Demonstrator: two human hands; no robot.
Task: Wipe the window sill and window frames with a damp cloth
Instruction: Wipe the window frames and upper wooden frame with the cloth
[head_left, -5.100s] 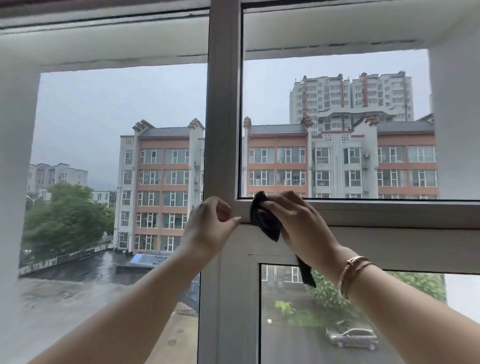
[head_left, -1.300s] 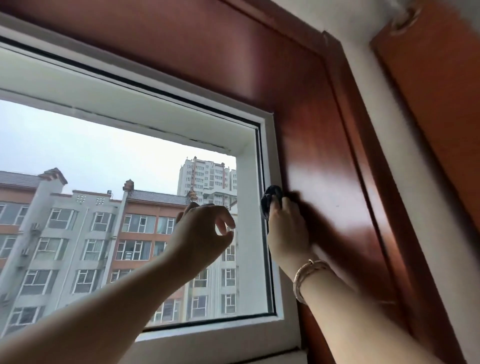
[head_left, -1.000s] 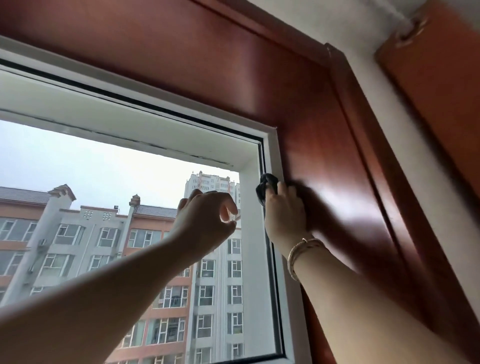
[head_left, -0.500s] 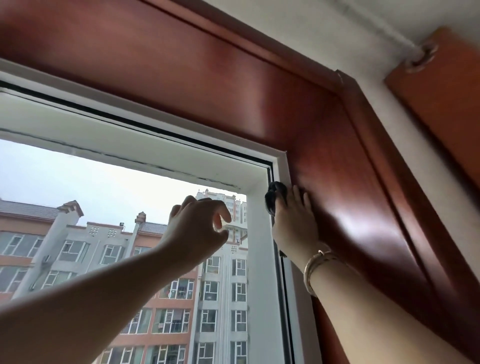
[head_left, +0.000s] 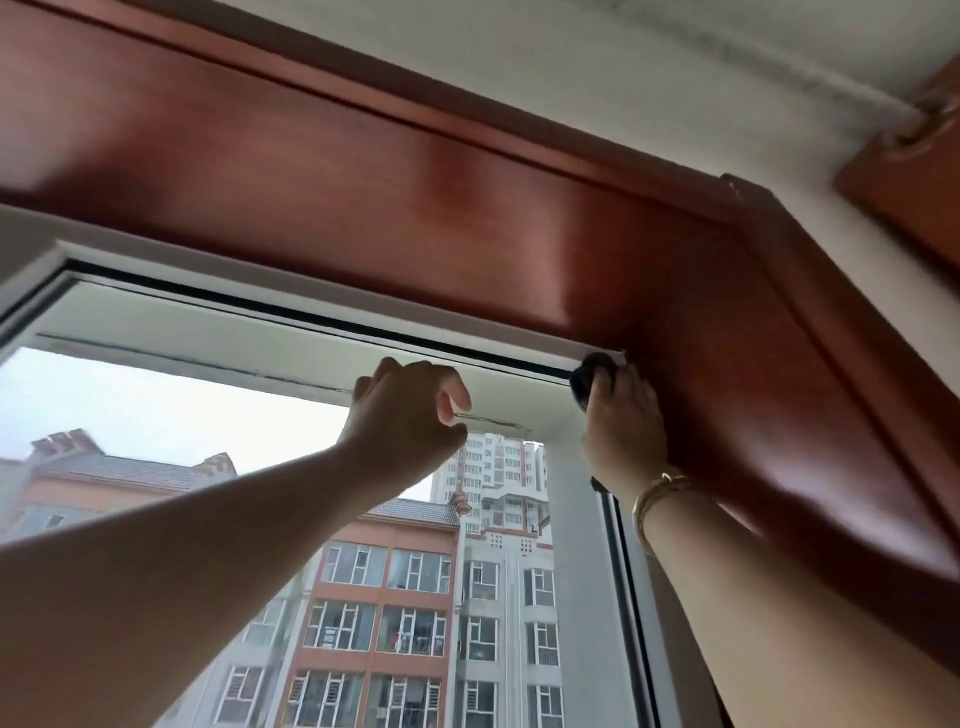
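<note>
A dark cloth (head_left: 589, 382) was held bunched in the right hand (head_left: 623, 431) and was pressed into the upper right corner of the white window frame (head_left: 363, 322), where the top rail met the right upright. Only a small rounded part of the cloth was seen above the fingertips; the rest was covered by the hand, whose fingers were curled round it. A gold bracelet (head_left: 660, 493) was worn on the right wrist, close against the reddish-brown wooden casing (head_left: 363, 182) by which the window was surrounded.

The left hand (head_left: 405, 421) was raised in front of the glass, just left of the right hand and apart from it. Its fingers were loosely curled with the thumb brought near the forefinger, and nothing could be seen held in it; whether the glass was touched could not be told from this angle.

A black seal (head_left: 311, 317) ran along the inside of the top rail. Through the pane, apartment blocks (head_left: 395, 613) with orange and grey walls were seen under an overcast sky (head_left: 156, 405).
</note>
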